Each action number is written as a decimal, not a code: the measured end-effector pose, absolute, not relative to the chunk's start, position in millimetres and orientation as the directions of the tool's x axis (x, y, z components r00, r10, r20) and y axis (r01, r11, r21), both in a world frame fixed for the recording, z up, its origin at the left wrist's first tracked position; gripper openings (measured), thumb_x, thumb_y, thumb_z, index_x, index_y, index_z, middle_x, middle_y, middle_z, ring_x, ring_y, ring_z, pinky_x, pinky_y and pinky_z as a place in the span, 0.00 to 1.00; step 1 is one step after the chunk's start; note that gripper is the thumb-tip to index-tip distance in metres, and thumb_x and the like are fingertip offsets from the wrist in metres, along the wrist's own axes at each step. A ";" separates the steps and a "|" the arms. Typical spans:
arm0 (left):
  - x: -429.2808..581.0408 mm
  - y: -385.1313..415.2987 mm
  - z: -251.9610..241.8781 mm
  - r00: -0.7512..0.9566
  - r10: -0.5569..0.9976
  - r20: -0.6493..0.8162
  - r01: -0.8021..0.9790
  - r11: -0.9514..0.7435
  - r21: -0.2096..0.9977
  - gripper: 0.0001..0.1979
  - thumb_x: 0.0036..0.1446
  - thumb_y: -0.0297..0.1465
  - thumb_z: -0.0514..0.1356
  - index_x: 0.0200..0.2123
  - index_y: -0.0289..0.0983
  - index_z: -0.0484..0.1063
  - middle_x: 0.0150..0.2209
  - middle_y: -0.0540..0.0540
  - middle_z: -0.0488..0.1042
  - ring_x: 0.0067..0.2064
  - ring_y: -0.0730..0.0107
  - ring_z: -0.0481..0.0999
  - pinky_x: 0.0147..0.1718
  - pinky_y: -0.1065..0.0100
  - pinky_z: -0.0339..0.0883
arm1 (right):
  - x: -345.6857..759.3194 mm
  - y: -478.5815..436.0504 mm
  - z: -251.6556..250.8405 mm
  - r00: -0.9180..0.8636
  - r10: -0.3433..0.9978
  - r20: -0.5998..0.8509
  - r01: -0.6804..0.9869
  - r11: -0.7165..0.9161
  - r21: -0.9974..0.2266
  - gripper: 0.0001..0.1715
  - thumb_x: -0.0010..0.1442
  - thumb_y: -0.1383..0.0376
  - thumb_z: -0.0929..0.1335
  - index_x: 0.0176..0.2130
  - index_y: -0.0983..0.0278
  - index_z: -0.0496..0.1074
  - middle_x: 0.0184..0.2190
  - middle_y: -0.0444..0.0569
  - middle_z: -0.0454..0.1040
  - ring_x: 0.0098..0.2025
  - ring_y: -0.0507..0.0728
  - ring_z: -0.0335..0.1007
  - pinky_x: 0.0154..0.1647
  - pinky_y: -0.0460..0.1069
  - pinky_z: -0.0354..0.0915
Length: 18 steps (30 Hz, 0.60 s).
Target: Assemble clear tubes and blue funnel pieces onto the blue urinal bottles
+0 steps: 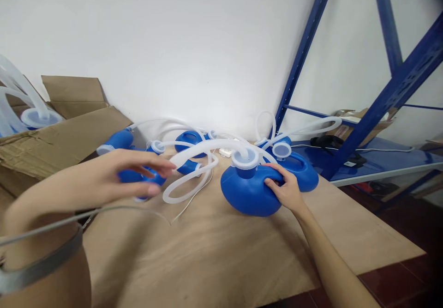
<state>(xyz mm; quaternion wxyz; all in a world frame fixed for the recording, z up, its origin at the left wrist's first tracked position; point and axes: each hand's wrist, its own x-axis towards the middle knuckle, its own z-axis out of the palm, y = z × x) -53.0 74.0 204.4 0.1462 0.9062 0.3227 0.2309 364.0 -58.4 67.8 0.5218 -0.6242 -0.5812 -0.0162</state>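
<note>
My right hand [284, 185] grips the handle side of a blue plastic urinal bottle [247, 195], fingers wrapped over its top. The bottle is held tilted at the table, its round translucent cap [245, 159] facing up. From the cap a thick, clear hose [204, 147] arches left toward my left hand [134, 174]. That left hand is open, slightly blurred, with thumb and fingers apart; its fingertips are close to the hose, and I cannot tell if they touch it. Behind the right hand sits another blue urinal bottle [304, 172] with a cap.
More blue bottles [117, 141] and looped hoses [180, 197] lie along the wall on the wooden table [214, 257]. An open cardboard box [69, 137] at left holds capped bottles with tubes. A grey cord crosses my left arm. Blue metal shelving [308, 35] stands right.
</note>
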 end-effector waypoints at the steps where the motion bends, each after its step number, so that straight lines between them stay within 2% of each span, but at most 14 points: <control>1: -50.6 88.9 203.0 0.714 0.675 0.185 0.557 -0.708 0.434 0.29 0.51 0.58 0.64 0.48 0.46 0.82 0.46 0.46 0.85 0.46 0.53 0.84 0.44 0.57 0.80 | 364.1 -58.3 67.9 0.327 0.682 0.654 0.749 0.234 -0.620 0.24 0.57 0.49 0.73 0.47 0.61 0.80 0.46 0.55 0.83 0.46 0.67 0.80 0.38 0.55 0.76; 3: -46.0 120.3 194.5 0.644 0.763 0.052 0.689 -0.608 0.395 0.33 0.51 0.57 0.62 0.53 0.43 0.80 0.51 0.43 0.83 0.51 0.48 0.83 0.52 0.52 0.77 | 364.3 -58.4 68.9 0.334 0.613 0.716 0.763 0.270 -0.587 0.22 0.57 0.50 0.73 0.45 0.61 0.80 0.43 0.54 0.84 0.43 0.66 0.81 0.37 0.55 0.76; 4: -44.5 134.3 187.9 0.586 0.809 -0.046 0.768 -0.536 0.350 0.35 0.45 0.57 0.65 0.51 0.42 0.80 0.51 0.40 0.83 0.53 0.43 0.82 0.53 0.51 0.76 | 364.4 -58.8 69.9 0.339 0.570 0.748 0.773 0.285 -0.567 0.21 0.58 0.51 0.73 0.44 0.61 0.79 0.42 0.53 0.84 0.41 0.65 0.81 0.37 0.54 0.76; 6: -43.4 154.9 172.2 0.542 0.822 -0.175 0.819 -0.470 0.328 0.41 0.40 0.56 0.69 0.57 0.42 0.77 0.59 0.38 0.79 0.60 0.39 0.78 0.57 0.52 0.73 | 364.8 -60.5 73.2 0.348 0.466 0.813 0.798 0.308 -0.518 0.19 0.58 0.52 0.73 0.44 0.61 0.79 0.40 0.52 0.83 0.40 0.64 0.81 0.38 0.55 0.75; 8: -43.5 165.1 156.8 0.574 0.794 -0.199 0.792 -0.476 0.382 0.49 0.39 0.56 0.70 0.63 0.41 0.72 0.63 0.37 0.75 0.63 0.38 0.74 0.59 0.53 0.72 | 365.3 -63.8 78.5 0.356 0.351 0.866 0.829 0.308 -0.466 0.18 0.58 0.53 0.74 0.44 0.61 0.79 0.39 0.51 0.83 0.39 0.64 0.80 0.41 0.56 0.75; 12: -40.6 171.6 135.7 0.636 0.741 -0.213 0.729 -0.487 0.481 0.51 0.44 0.57 0.67 0.67 0.37 0.67 0.62 0.36 0.76 0.63 0.41 0.75 0.60 0.56 0.71 | 369.3 -76.9 97.2 0.386 0.139 0.912 0.872 0.268 -0.410 0.22 0.58 0.49 0.73 0.43 0.62 0.79 0.37 0.52 0.81 0.39 0.65 0.79 0.42 0.57 0.74; 16: -34.0 176.9 129.1 0.614 0.740 -0.275 0.755 -0.450 0.477 0.53 0.42 0.60 0.67 0.68 0.40 0.67 0.63 0.36 0.75 0.63 0.40 0.75 0.60 0.55 0.71 | 382.2 -100.3 128.2 0.404 -0.040 0.914 0.902 0.180 -0.391 0.29 0.53 0.45 0.75 0.42 0.65 0.80 0.35 0.53 0.80 0.37 0.66 0.79 0.41 0.58 0.73; 18: -30.9 177.3 128.2 0.623 0.722 -0.301 0.754 -0.452 0.477 0.53 0.41 0.60 0.68 0.69 0.42 0.65 0.64 0.37 0.74 0.64 0.40 0.74 0.61 0.55 0.70 | 389.3 -113.7 146.3 0.429 -0.116 0.896 0.899 0.146 -0.412 0.30 0.54 0.44 0.74 0.43 0.66 0.80 0.36 0.53 0.79 0.40 0.67 0.78 0.45 0.60 0.72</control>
